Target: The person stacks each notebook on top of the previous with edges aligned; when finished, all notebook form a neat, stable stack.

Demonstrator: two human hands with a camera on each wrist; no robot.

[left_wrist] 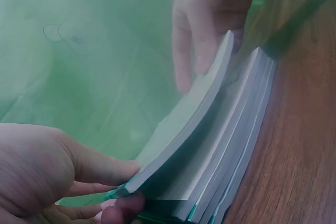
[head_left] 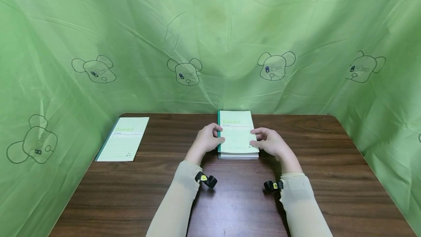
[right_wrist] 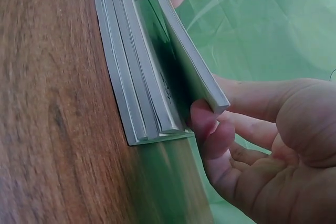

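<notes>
A pale green notepad (head_left: 237, 131) with a teal spine and the word "Gambit" on its cover sits above a stack of similar notepads (head_left: 238, 156). In both wrist views it is lifted clear of the stack (right_wrist: 134, 72) along the near edge and bends slightly. My left hand (head_left: 208, 138) pinches its spine side, thumb (left_wrist: 113, 169) on top and fingertips beneath. My right hand (head_left: 269, 141) pinches the opposite edge, its fingertips (right_wrist: 210, 124) under the notepad. Whether the far end touches the stack is hidden.
Another "Gambit" notepad (head_left: 123, 140) lies flat at the left side of the brown wooden table (head_left: 329, 164). Green curtain (head_left: 223, 39) with bear-head drawings stands close behind the table and along both sides. Each wrist wears a small black camera (head_left: 206, 180).
</notes>
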